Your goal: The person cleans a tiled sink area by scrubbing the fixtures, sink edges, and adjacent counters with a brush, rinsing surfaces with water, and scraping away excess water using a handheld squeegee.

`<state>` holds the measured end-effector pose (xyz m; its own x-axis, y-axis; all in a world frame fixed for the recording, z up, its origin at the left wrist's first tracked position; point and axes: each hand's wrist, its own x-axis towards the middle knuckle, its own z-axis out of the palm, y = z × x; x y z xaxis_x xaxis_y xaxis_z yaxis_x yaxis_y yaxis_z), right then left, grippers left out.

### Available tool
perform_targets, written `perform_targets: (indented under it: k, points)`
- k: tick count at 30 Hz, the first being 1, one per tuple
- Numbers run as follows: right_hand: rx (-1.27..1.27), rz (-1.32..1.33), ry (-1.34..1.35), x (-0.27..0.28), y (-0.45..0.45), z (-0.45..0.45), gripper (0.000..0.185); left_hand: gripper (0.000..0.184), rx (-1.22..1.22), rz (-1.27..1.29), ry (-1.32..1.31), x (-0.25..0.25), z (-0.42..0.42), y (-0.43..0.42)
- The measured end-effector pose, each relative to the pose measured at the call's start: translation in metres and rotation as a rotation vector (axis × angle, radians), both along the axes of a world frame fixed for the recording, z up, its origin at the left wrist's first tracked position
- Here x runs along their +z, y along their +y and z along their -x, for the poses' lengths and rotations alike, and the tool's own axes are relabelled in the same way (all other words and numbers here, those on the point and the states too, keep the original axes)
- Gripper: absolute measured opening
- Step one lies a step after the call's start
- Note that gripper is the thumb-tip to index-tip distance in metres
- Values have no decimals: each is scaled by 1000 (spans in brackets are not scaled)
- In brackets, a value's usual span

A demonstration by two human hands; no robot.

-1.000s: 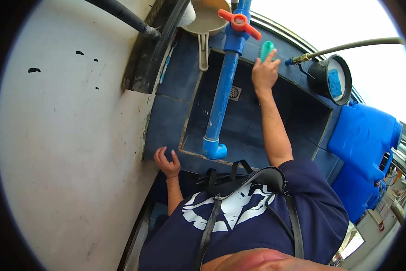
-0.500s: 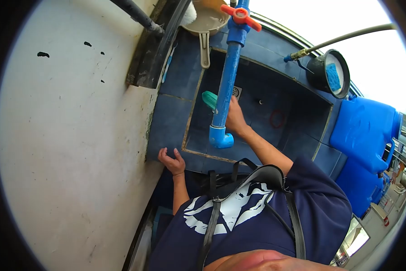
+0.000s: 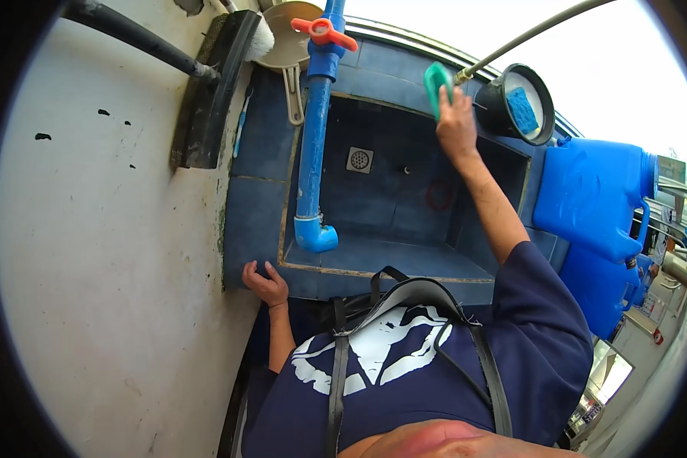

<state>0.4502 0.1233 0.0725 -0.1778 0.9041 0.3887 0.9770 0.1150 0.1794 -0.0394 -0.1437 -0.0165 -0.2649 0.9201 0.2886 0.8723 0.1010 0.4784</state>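
My right hand [image 3: 457,126] is closed around a green scrub brush [image 3: 437,85], smeared by motion, above the far right rim of the dark tiled sink [image 3: 404,254]. Just right of it stands a black bucket [image 3: 494,111] with a blue sponge [image 3: 522,111] on whitish contents. At the sink's near left corner, my left hand [image 3: 265,285] rests by the tiled ledge, fingers loosely bent and apart, holding nothing. Between my hands hangs a blue pipe [image 3: 313,145] with an orange valve handle [image 3: 322,32]. A square drain [image 3: 360,160] shows in the sink floor.
A beige dipper [image 3: 293,95] and a blue toothbrush [image 3: 242,126] lie on the left ledge. Blue jerrycans [image 3: 591,191] stand at the right. A hose [image 3: 534,37] crosses the far side. The white wall [image 3: 114,282] bounds the left.
My right hand has lifted the green scrub brush out of the sink and moved it right and away, towards the bucket. My left hand stays by the ledge. The view has shifted slightly.
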Motion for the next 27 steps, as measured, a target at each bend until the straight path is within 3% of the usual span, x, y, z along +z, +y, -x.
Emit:
perform_targets:
  k: [2, 5, 8, 12, 14, 16, 17, 18, 20, 22, 27]
  points:
    - [28, 56, 13, -12, -1, -3, 52, 32, 13, 2, 20, -3, 1, -3]
    - [-64, -238, 270, -3, 7, -6, 51, 30, 67, 1, 20, -5, -4, 2]
    - [35, 44, 179, -21, -13, 6, 55, 29, 35, 3, 41, 2, 0, -2]
    - [-15, -153, 381, -2, -14, -28, 74, 30, 23, 24, 42, -1, -2, 7]
    - [72, -111, 353, 4, -17, -13, 70, 31, -9, 83, 22, 8, 3, -6]
    - [108, -75, 422, -26, -20, -15, 68, 33, -23, 63, 86, 1, 3, -1]
    - [21, -72, 427, -35, -24, -22, 55, 36, -22, 75, 73, -3, 5, -2]
    - [34, -69, 429, -36, -18, -20, 55, 36, -9, 76, 74, -5, 1, 0]
    - [-196, -115, 509, -40, -24, -12, 47, 39, 102, 132, -14, -5, 0, -1]
    - [-207, -7, 557, -43, -29, 7, 66, 41, 40, 93, 39, -1, 0, 4]
    - [-168, 129, 437, -49, -25, 2, 67, 40, 62, 123, 20, 0, -2, 5]
